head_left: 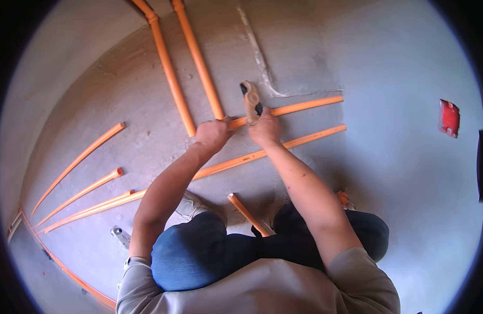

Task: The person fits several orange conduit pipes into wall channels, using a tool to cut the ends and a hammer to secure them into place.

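Note:
Near the middle of the head view, my left hand (212, 135) is closed around the left end of an orange pipe (309, 105). This pipe slants up to the right as far as the wall. Just to the right, my right hand (265, 130) is closed on a tan-and-black hand tool (251, 100) with a rounded body, possibly a pipe cutter. The tool rises from my fist across the pipe; whether its jaws grip the pipe is hidden. A longer orange pipe (236, 161) lies nearer me, passing beneath my forearms.
Two orange pipes, a left one (171, 78) and a right one (199, 63), run away from me on the concrete floor. More pipes (84, 149) lie at left, near a metal tool (120, 235). A short pipe (249, 214) lies between my legs. A red box (449, 119) is on the right wall.

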### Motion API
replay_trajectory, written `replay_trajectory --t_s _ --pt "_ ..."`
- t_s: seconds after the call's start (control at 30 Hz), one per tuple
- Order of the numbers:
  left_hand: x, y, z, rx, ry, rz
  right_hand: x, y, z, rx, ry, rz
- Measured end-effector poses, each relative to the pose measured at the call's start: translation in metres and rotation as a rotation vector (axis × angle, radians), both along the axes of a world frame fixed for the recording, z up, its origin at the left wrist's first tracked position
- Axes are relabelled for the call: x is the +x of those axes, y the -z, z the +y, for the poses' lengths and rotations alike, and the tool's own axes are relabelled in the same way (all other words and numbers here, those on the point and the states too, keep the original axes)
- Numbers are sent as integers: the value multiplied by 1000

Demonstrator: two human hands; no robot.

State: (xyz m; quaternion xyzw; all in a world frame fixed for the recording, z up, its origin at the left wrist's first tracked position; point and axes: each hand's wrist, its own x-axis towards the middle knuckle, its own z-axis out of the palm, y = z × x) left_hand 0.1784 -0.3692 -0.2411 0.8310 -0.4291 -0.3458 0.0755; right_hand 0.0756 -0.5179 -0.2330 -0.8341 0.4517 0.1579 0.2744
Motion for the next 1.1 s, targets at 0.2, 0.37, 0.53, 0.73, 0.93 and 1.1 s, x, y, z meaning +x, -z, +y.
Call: replay_trajectory --t_s 0.2,0.37,0.53,0.73,0.93,1.1 --pt "-2 28 -4 -47 156 -132 5 1 6 -12 -15 67" --pt "-4 25 -6 -86 192 -152 -4 2 3 18 -12 13" --pt "0 16 -9 -45 216 -133 -2 5 6 22 9 -25" --pt "2 20 -2 -51 169 -136 -2 11 9 -3 22 -59" --pt "7 7 35 -221 49 -72 -11 8 7 18 -4 -25" --pt "4 -5 54 -174 -245 61 -14 3 7 73 34 -25"
